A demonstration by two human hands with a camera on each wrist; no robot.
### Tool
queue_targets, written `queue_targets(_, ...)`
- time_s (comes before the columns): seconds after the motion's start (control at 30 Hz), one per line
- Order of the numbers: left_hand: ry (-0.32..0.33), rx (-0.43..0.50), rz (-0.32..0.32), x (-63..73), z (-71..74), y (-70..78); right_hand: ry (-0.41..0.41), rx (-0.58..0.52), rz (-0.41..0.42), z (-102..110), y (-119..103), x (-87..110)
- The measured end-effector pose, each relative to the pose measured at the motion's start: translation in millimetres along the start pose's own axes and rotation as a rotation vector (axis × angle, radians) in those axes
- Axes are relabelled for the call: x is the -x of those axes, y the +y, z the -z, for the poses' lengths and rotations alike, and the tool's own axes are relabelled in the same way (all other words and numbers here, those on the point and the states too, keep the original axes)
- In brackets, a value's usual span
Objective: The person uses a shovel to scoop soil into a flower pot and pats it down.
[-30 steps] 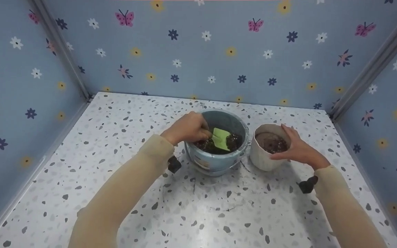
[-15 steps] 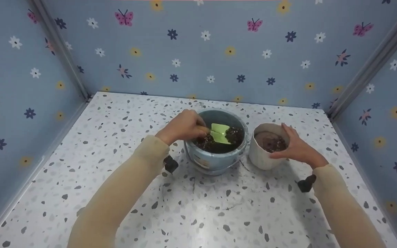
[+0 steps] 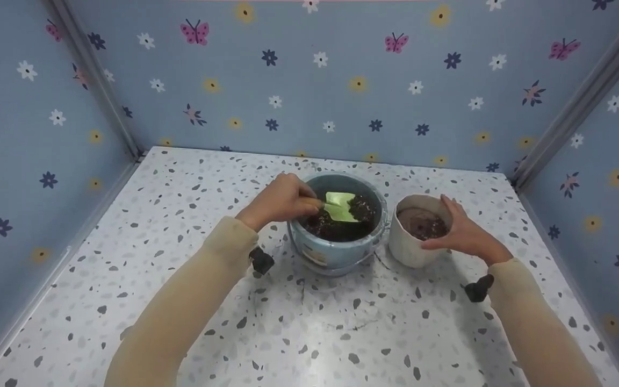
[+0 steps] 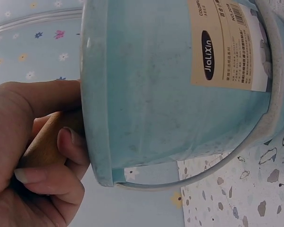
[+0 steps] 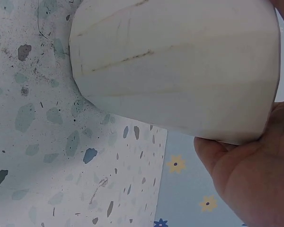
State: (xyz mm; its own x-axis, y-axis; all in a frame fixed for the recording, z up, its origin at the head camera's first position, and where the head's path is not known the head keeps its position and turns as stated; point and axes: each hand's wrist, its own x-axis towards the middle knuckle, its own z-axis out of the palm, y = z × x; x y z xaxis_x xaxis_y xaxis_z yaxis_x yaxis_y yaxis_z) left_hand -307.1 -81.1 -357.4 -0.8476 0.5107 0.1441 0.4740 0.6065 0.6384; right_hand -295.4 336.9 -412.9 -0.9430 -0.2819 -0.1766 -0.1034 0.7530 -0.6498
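My left hand (image 3: pixel 278 200) grips the wooden handle (image 4: pixel 49 142) of a small trowel over the left rim of a light blue bucket (image 3: pixel 350 253). The trowel's green blade (image 3: pixel 340 207) lies inside the bucket, with dark soil (image 3: pixel 363 207) on and beside its right part. To the right stands a whitish faceted pot (image 3: pixel 412 248) with brown soil (image 3: pixel 421 223) inside. My right hand (image 3: pixel 466 234) holds this pot around its right side near the rim, thumb in front and fingers behind. The right wrist view shows the pot's pale side wall (image 5: pixel 180 71) and the thumb against its edge.
Bucket and pot stand close together on a white speckled tabletop (image 3: pixel 309 322). Blue panels with flowers and butterflies (image 3: pixel 309 80) rise at the back and both sides. The bucket's carrying handle (image 4: pixel 180 182) hangs down along its wall.
My left hand has shifted slightly left, and the trowel blade has turned flatter and moved a little left and up, with soil at its right. The right hand and pot have stayed put.
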Motion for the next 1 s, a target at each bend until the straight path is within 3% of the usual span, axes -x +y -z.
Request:
queue_targets(0.37,0.053,0.036,0.027,-5.4,12.0,8.8,0.011,0.0,-0.039,8.7,0.5,-2.8)
queue_targets(0.7,0.07,-0.012,-0.031,-16.2,21.6,24.5,0.021,-0.039,-0.044,3.7,1.5,-2.8)
queue_targets(1.0,0.058,-0.024,-0.06,-31.7,14.6,37.0,0.018,-0.063,-0.035,-2.0,3.6,-0.5)
